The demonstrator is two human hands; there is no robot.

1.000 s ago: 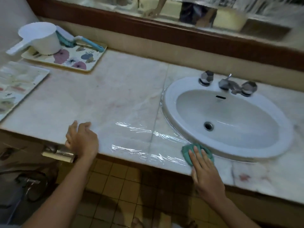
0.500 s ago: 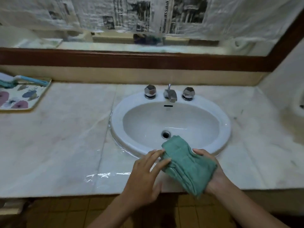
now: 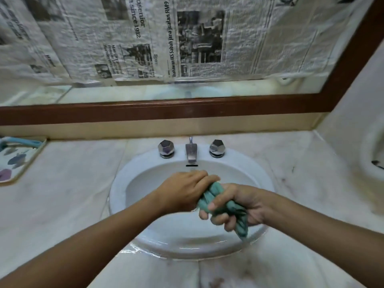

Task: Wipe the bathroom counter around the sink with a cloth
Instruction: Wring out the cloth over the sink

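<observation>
Green cloth (image 3: 215,193) is bunched above the white sink (image 3: 119,183), well clear of the pale marble counter (image 3: 68,194). The left hand (image 3: 182,192) grips its upper end and the right hand (image 3: 239,204) its lower, fingers (image 3: 218,219) curled tightly round it. Wet streaks shine along the sink's front rim.

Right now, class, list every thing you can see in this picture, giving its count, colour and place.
cloth: one, green, twisted between both hands above the sink
sink: one, white, set in the counter
tap: one, silver, at the sink's back
tap handles: two, silver, either side of the tap
counter: one, pale marble, around the sink
tray: one, flowered, counter's far left
brush handle: one, blue, on the tray
mirror: one, brown frame, behind the counter
newspaper: several sheets, black and white, across the mirror
left hand: one, grips the cloth's upper end
right hand: one, grips its lower end
</observation>
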